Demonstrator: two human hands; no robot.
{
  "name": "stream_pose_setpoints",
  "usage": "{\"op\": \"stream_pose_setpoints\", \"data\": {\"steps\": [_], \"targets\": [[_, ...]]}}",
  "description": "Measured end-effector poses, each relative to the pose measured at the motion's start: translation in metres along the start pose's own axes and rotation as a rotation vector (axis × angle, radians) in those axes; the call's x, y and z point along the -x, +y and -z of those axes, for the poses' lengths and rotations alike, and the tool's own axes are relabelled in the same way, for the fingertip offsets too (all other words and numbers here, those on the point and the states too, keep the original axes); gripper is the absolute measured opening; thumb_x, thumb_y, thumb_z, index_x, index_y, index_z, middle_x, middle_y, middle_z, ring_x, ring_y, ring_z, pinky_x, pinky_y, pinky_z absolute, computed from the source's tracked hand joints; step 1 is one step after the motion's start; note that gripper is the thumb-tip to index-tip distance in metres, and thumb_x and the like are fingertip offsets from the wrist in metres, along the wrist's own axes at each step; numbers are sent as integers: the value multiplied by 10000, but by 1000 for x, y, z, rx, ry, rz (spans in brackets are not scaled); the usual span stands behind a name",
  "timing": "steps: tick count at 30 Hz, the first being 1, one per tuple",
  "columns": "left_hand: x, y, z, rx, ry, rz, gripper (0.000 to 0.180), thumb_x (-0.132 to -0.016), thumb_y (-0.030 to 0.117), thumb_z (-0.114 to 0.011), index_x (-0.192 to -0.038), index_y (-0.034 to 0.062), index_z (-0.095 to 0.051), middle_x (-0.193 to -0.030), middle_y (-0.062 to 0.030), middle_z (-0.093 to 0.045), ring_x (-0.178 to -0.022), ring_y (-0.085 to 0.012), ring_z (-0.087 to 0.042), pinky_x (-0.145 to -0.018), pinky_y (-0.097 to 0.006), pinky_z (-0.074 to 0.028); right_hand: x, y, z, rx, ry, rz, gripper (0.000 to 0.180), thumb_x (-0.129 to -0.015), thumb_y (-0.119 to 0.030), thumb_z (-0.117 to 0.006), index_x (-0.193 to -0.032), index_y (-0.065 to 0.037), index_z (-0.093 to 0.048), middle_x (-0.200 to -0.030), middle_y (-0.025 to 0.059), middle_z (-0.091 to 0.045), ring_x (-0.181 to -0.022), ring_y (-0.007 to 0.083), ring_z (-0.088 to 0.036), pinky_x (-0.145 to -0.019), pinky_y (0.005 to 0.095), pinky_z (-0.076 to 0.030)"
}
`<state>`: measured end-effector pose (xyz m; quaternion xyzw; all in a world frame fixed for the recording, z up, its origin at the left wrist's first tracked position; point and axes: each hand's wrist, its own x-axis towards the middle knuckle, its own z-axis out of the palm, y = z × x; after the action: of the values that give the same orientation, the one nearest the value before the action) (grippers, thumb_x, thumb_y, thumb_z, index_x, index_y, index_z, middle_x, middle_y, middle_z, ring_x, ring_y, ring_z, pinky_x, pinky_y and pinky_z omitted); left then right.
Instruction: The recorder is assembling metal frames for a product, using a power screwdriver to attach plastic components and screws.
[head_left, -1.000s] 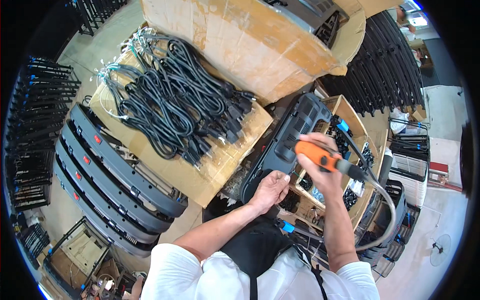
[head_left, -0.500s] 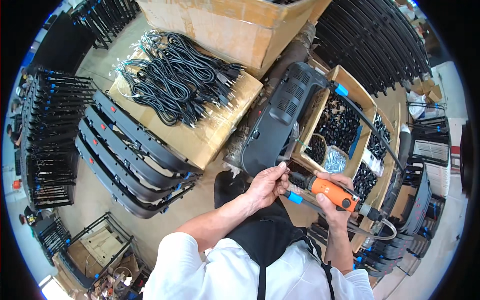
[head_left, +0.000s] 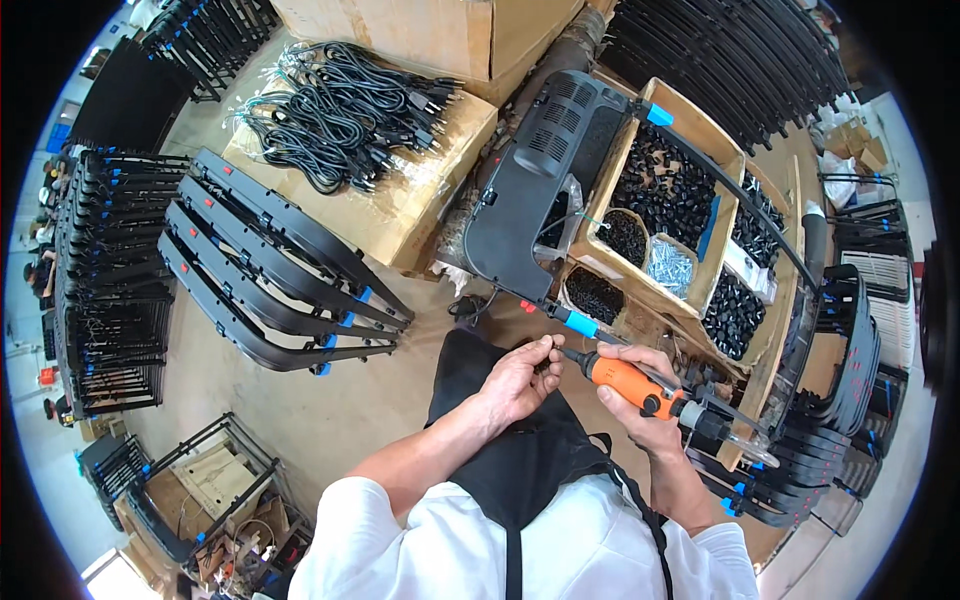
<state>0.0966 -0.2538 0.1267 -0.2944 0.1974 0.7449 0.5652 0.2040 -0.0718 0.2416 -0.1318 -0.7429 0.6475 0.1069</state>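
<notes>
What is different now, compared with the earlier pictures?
The right hand brought the orange tool from above the parts tray to the left hand, which drew back from the black panel. The view shifted too. The right hand still grips the tool; the cords still lie on the cardboard box.

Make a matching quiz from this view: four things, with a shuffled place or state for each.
Things
1. Driver
2. Cords
3. Silvery screws
4. Left hand

Places or states
A. Inside a wooden tray
B. Fingertips near the tool's tip
C. Orange, held in the right hand
D. Heaped on a cardboard box

Pairs: 1-C, 2-D, 3-A, 4-B
</notes>
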Motion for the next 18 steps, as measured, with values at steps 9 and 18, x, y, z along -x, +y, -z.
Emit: {"op": "stream_pose_setpoints", "data": {"steps": [9, 18], "targets": [[-2, 13, -4, -65, 3, -9, 267, -1132, 291, -559, -1204, 56, -662, -956, -32, -692, -822, -153, -667, -695, -297, -564, -18, -3, -20, 69, 10, 41, 475, -870, 24, -817, -1289, -48, -607, -1296, 160, -723, -1272, 266, -677, -1105, 412, -537], [-6, 31, 20, -284, 50, -30, 276, -1156, 264, -496, -1178, 46, -664, -1022, -50, -713, -845, -164, -700, -716, -307, -606, -66, -7, -45, 315, -19, -71, 437, -921, -77, -807, -1319, -79, -627, -1322, 111, -713, -1220, 220, -697, -1057, 350, -549]]}}
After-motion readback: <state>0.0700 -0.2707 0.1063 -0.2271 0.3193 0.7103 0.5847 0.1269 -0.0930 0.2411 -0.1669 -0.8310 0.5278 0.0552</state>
